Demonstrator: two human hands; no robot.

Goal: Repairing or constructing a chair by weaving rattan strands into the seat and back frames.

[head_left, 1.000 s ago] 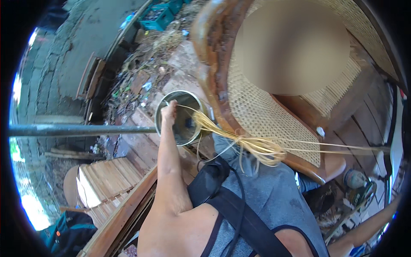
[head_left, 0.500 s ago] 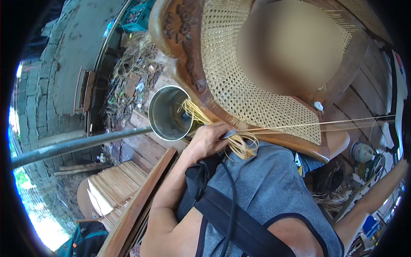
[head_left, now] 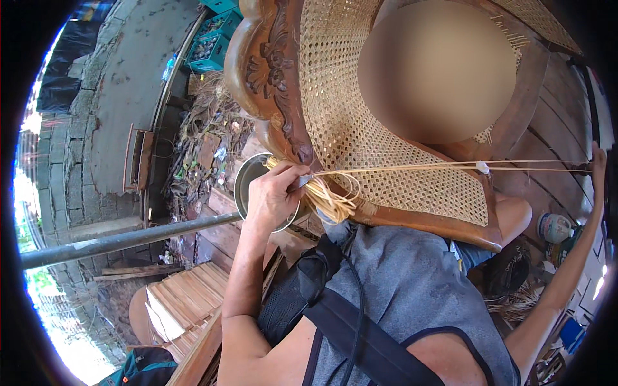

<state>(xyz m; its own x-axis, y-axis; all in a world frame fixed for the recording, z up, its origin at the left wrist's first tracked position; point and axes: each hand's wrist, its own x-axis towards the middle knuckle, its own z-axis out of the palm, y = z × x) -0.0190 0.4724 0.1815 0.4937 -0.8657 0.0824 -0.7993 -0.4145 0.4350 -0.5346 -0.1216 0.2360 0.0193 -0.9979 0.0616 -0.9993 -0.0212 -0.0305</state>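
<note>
My left hand [head_left: 267,194] is closed round a looped bundle of pale cane strands [head_left: 331,201], just above the left front edge of a carved wooden chair frame [head_left: 273,74] that rests over my lap. The bundle's other end hangs over a metal pail [head_left: 241,183]. Thin strands run taut from the bundle across the woven cane panel [head_left: 412,183] to my right hand [head_left: 599,164], stretched out at the far right. It is closed on them, though its fingers are small in view. A round blur hides part of the panel and frame.
A metal pipe [head_left: 129,240] reaches in from the left towards the pail. Wooden slats [head_left: 187,299] are stacked at the lower left. Cane scraps and litter [head_left: 209,138] lie beyond the pail, near teal crates [head_left: 209,48]. A clear plastic jug [head_left: 555,228] stands at right.
My left hand has moved up and left with the bundle, now in front of the pail. My right hand has come into view at the far right, and the strands have shifted upward.
</note>
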